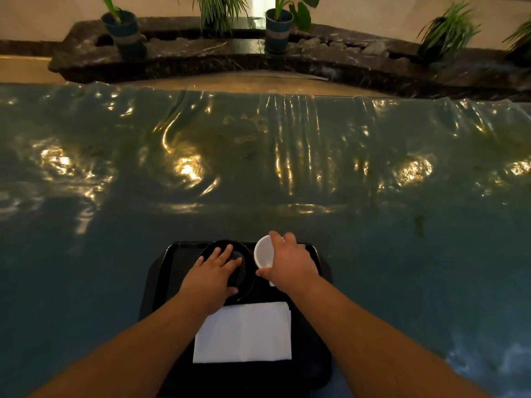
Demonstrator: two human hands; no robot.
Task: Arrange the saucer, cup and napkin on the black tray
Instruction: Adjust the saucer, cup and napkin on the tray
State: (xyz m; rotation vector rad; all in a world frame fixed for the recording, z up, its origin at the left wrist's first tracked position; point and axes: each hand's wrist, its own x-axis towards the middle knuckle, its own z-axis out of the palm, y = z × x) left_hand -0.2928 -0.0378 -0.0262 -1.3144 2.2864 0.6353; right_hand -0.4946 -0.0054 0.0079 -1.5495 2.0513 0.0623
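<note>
A view from a camera on a person's head, looking down over two bare forearms that reach in from the bottom corners of the frame toward a black tray [321, 326] in the lower middle. The tray sits on a wide table covered in shiny, wrinkled blue-green cloth [258, 168] that fills most of the frame.

On the upper left part of the tray lies a round black saucer [218, 246], hard to make out against the dark surface. The left hand [214, 272] rests flat on it, fingers spread and lying open across the top, pressing rather than gripping.

Just right of the saucer, at the tray's upper middle, is a small white cup [263, 254], tipped so its opening faces left and toward the camera. The right hand [288, 264] curls around its right side, thumb low and fingers over the far rim, holding it. Whether the cup touches the tray or is lifted cannot be told.

A folded white napkin [244, 333] lies flat in the lower middle of the tray, just below the saucer, with the left wrist crossing its upper left corner.

Along the top of the frame, a dark stone ledge [201, 58] holds potted plants [277, 27].

All three items appear to be within the tray already. What seems left is setting the cup upright, probably on the saucer, and releasing both hands.
</note>
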